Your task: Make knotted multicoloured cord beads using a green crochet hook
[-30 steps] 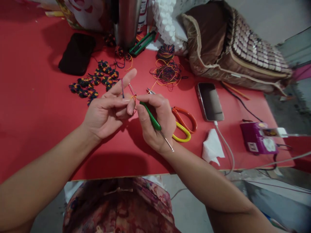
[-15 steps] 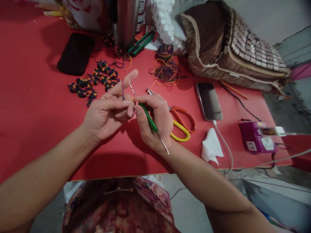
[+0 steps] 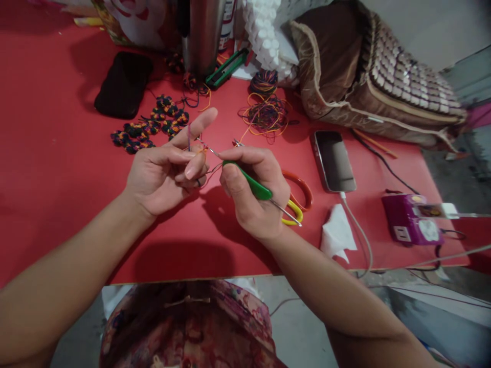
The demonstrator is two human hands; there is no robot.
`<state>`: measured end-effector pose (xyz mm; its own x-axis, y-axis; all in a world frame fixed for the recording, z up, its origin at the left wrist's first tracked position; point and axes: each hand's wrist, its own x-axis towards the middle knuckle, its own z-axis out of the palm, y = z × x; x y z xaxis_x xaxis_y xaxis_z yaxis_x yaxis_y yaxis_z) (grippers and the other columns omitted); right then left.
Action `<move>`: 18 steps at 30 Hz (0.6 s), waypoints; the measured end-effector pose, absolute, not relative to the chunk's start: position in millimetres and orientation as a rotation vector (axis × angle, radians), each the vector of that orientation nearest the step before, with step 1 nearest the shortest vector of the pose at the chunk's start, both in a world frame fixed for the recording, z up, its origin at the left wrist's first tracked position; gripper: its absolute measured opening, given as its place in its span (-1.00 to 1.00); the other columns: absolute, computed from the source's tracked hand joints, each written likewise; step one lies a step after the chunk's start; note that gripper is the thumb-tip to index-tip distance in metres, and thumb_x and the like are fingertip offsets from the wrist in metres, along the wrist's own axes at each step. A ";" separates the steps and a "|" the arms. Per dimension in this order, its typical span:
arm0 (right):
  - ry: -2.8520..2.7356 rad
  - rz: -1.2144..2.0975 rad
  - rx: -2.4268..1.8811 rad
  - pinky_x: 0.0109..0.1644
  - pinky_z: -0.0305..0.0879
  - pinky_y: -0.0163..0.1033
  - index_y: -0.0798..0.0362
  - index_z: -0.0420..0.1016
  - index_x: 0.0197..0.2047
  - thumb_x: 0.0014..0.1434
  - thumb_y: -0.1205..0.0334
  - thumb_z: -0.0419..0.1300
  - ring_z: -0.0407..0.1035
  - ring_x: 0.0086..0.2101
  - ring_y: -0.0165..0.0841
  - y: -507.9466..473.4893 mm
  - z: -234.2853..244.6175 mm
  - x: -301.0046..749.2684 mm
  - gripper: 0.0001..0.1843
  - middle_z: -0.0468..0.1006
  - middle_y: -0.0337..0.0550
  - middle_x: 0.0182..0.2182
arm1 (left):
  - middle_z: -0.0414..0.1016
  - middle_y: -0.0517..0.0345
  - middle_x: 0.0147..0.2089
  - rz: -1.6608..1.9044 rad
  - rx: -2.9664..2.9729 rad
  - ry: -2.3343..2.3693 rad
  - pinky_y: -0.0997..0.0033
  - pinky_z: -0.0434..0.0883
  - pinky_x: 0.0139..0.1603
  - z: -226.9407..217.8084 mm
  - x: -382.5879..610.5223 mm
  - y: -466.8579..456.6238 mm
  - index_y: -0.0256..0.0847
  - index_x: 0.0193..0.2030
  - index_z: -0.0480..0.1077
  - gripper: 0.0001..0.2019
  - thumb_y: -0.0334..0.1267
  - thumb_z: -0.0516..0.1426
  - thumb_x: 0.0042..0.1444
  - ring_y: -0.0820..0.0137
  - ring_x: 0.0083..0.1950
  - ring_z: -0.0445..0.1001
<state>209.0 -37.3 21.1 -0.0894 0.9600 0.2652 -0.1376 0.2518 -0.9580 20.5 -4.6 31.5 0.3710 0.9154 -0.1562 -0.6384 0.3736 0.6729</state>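
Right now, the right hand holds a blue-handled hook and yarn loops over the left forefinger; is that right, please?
Not blue: the hook in the right hand has a green handle, as the head view shows; the rest stands.

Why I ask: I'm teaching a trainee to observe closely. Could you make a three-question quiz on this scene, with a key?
1. Which hand holds the green-handled hook?
2. True or false: a yarn strand crosses the outstretched finger of the left hand.
3. Which lies nearest the lower end of the phone: A, the yarn tangle; B, the white tissue; C, the metal cylinder?

Key:
1. The right hand.
2. True.
3. B.
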 end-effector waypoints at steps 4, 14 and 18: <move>-1.308 1.157 -0.892 0.07 0.65 0.03 -0.26 0.70 0.05 0.48 -0.02 0.44 0.44 -0.40 -0.27 -38.2 23.4 209.1 -0.86 0.47 -0.32 -0.42 | 0.45 0.26 -0.57 1.036 0.532 0.514 0.33 0.19 -0.48 27.6 15.9 -4.9 -0.12 0.41 0.64 -0.34 -0.42 0.34 0.12 0.40 -0.55 0.23; -1.340 1.120 -0.874 0.05 0.62 0.04 -0.35 0.74 0.07 0.47 0.07 0.46 0.46 -0.38 -0.23 -36.6 17.4 215.1 -0.85 0.50 -0.30 -0.40 | 0.26 0.30 -0.64 0.981 0.433 0.418 0.48 0.04 -0.58 37.6 12.9 -2.0 -0.17 0.16 0.74 -0.53 -0.48 0.28 0.10 0.48 -0.57 0.03; -1.364 1.121 -0.891 -0.04 0.61 0.05 -0.40 0.75 0.05 0.41 0.01 0.50 0.51 -0.30 -0.14 -34.2 17.4 217.6 -0.83 0.51 -0.25 -0.42 | 0.18 0.33 -0.66 0.969 0.403 0.408 0.50 0.03 -0.60 40.1 9.3 -0.9 -0.21 0.17 0.73 -0.51 -0.49 0.24 0.10 0.49 -0.58 -0.02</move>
